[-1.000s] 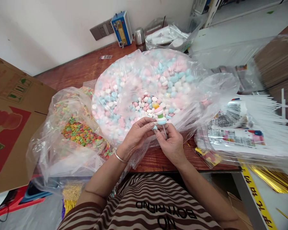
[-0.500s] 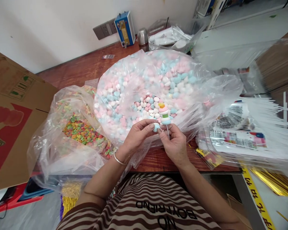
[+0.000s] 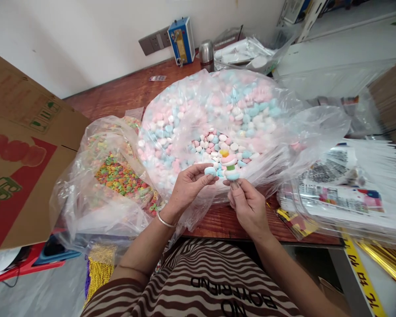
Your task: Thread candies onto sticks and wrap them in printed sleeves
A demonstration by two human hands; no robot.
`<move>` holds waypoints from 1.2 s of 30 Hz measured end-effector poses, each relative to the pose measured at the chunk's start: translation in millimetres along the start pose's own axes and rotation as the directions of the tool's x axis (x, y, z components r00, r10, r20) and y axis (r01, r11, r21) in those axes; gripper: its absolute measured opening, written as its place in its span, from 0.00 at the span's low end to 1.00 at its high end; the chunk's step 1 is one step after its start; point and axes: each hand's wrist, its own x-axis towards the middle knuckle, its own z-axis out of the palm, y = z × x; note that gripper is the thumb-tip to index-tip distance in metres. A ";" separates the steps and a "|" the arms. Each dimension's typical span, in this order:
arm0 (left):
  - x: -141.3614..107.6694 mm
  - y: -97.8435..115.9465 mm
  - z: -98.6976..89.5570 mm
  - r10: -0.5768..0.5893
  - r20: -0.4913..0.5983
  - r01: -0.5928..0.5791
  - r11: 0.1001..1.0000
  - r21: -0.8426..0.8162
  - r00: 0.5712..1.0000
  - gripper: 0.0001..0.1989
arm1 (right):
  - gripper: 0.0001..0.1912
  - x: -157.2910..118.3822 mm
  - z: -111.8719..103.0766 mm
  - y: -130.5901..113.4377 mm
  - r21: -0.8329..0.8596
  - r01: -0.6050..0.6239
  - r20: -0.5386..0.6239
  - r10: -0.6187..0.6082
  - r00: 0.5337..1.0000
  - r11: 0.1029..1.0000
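Between the thumb and fingers of my left hand [image 3: 192, 185] is a blue-and-white marshmallow [image 3: 210, 171]. My right hand [image 3: 249, 204] pinches a candy skewer [image 3: 230, 167] from below; its stick is mostly hidden by my fingers. Stacked on the skewer are a yellow-orange piece at the top, a pink-and-white marshmallow, a green ring and a blue-and-white marshmallow. The two hands are a little apart. Just beyond them lies a large clear bag of pink, blue and white marshmallows [image 3: 171, 132], with an opening over loose pieces.
Left of the marshmallows, a clear bag holds colourful small rings [image 3: 119, 178]. A cardboard box [image 3: 26, 149] stands at far left. White sticks in printed plastic packs [image 3: 343, 193] lie at right. A blue box [image 3: 181, 42] and metal flask [image 3: 206, 55] stand behind.
My hands have moved apart, and the marshmallow in my left hand is now clear of my right fingers. My right fingers have come up close under the lowest marshmallow. The camera view has shifted slightly.
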 end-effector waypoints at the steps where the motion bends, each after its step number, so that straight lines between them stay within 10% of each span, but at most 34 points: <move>1: -0.7 1.4 -2.6 0.019 -0.039 -0.019 1.000 0.001 0.999 0.20 | 0.15 -4.0 -2.8 -2.7 -0.045 0.013 0.039 -0.011 0.999 0.999; 13: -27.9 12.9 -33.4 0.160 -0.183 -0.117 0.968 0.222 0.970 0.23 | 0.15 -38.4 -5.0 -15.9 -0.222 0.165 0.319 -0.088 0.944 0.961; 36: -54.9 17.7 -48.1 0.163 -0.211 -0.117 0.970 0.212 0.964 0.20 | 0.17 -50.9 12.1 -29.1 -0.215 0.106 0.359 -0.022 0.933 0.971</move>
